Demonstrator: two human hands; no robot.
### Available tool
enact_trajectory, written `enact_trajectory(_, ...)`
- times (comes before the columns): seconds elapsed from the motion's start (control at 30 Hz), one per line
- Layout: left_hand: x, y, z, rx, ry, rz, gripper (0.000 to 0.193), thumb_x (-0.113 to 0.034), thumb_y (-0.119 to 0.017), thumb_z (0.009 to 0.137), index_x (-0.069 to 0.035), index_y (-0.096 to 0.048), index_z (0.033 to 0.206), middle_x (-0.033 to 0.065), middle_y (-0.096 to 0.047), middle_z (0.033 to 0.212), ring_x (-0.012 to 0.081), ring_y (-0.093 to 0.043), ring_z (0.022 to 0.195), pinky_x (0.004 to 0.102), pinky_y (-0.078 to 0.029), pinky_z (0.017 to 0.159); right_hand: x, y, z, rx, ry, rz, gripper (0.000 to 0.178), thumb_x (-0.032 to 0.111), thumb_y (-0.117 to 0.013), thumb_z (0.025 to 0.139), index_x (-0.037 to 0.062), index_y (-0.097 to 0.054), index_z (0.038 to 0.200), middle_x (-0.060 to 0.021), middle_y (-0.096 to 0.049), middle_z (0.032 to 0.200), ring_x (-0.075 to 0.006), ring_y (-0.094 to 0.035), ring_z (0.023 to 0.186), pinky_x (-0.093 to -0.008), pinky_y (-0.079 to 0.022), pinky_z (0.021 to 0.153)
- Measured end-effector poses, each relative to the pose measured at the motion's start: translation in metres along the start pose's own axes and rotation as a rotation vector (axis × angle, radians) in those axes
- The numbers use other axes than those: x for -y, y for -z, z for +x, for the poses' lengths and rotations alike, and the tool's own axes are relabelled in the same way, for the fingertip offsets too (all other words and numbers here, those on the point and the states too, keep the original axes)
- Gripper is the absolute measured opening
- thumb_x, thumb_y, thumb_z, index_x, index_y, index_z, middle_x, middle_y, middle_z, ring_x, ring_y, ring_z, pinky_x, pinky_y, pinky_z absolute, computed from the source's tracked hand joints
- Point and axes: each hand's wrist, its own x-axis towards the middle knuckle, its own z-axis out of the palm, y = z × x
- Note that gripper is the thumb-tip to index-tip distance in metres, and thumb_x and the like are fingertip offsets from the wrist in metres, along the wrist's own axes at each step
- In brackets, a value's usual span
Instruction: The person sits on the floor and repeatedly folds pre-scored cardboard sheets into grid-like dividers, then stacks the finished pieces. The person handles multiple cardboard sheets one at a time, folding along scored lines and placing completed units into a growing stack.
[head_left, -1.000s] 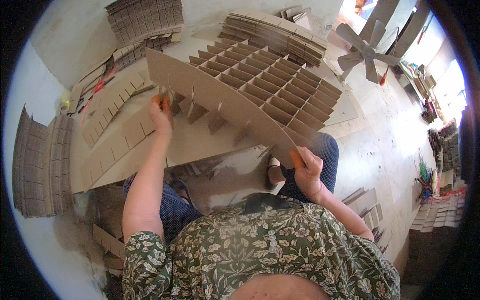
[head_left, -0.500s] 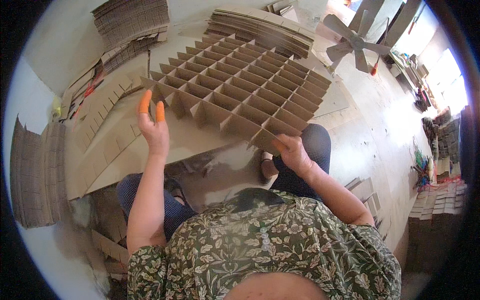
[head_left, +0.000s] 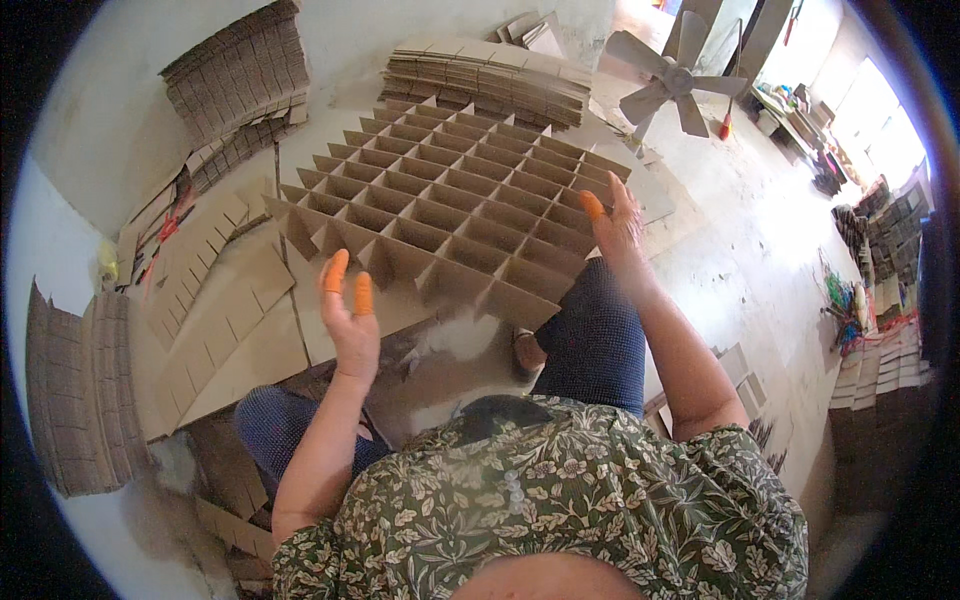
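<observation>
Two bare hands hover open at the near edge of a brown cardboard cell-divider grid [head_left: 455, 215] lying spread flat on the floor.

The left hand [head_left: 350, 320], at about 7 o'clock from the grid's centre, is raised with its palm turned inward and orange rubber fingertip covers [head_left: 337, 272] pointing up; it grips nothing and is just clear of the grid's front edge. The right hand [head_left: 618, 225], at about 3 o'clock, is spread flat, an orange-capped finger touching or nearly touching the grid's right rim; it holds nothing either. The grid looks fully opened, so this reads as the squaring-up stage; a next move would need both hands back on opposite edges. Loose slotted cardboard strips [head_left: 210, 290] lie at 9 o'clock, flat stacks of folded dividers [head_left: 485, 80] at 12 o'clock, and a grey fan [head_left: 672, 80] at 1 o'clock.
</observation>
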Motion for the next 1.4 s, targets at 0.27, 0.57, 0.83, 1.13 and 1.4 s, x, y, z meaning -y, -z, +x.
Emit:
enact_trajectory(0.27,0.001,-0.011,0.019,0.359,-0.297,0.601,0.049,-0.03,-0.05,0.096,-0.005,-0.042,0.137,0.012,-0.034,0.147,0.0324,-0.027,0.138,0.0499,-0.022,0.11,0.012,-0.001,-0.015,0.445,0.018,0.051,0.049,0.037,-0.065,0.083,-0.003,-0.059,0.111,-0.0263,-0.062,0.103,-0.0423,-0.059,0.098,-0.0478,-0.046,0.086)
enact_trajectory(0.57,-0.041,-0.015,-0.031,0.09,0.312,-0.118,0.057,-0.035,-0.042,0.1,-0.001,-0.028,0.144,0.0142,-0.048,0.134,0.0191,-0.045,0.117,0.0299,-0.032,0.1,0.066,-0.004,-0.031,0.826,-0.089,0.253,0.081,0.062,-0.069,0.072,-0.0073,-0.056,0.111,-0.028,-0.063,0.104,-0.0395,-0.061,0.101,-0.0438,-0.048,0.089)
enact_trajectory(0.83,-0.081,-0.011,-0.053,0.166,0.258,-0.273,0.06,-0.039,-0.035,0.102,0.002,-0.026,0.144,0.0168,-0.048,0.133,0.0099,-0.041,0.083,0.0231,-0.036,0.082,0.128,-0.01,-0.096,0.841,-0.216,0.496,0.116,0.043,-0.083,0.065,-0.0131,-0.012,0.138,-0.0345,-0.054,0.117,-0.0401,-0.056,0.11,-0.0374,-0.047,0.092)
enact_trajectory(1.13,-0.118,0.001,-0.082,0.272,0.007,-0.359,0.046,-0.025,-0.038,0.101,0.006,-0.038,0.135,0.0192,-0.046,0.135,0.023,-0.046,0.123,0.0342,-0.034,0.104,0.176,0.026,-0.117,0.827,-0.422,0.909,0.037,0.003,-0.056,0.079,-0.011,-0.045,0.112,-0.0193,-0.06,0.097,-0.0221,-0.059,0.094,-0.033,-0.049,0.079)
enact_trajectory(1.4,-0.117,0.006,-0.097,0.161,-0.047,-0.502,0.059,-0.026,-0.037,0.101,-0.003,-0.009,0.148,0.0152,-0.026,0.146,0.0223,-0.045,0.119,0.0343,-0.04,0.099,0.177,0.02,-0.125,0.92,-0.579,1.156,0.046,0.015,-0.065,0.081,-0.0134,-0.047,0.112,-0.0151,-0.063,0.089,-0.0193,-0.062,0.078,-0.0285,-0.05,0.065)
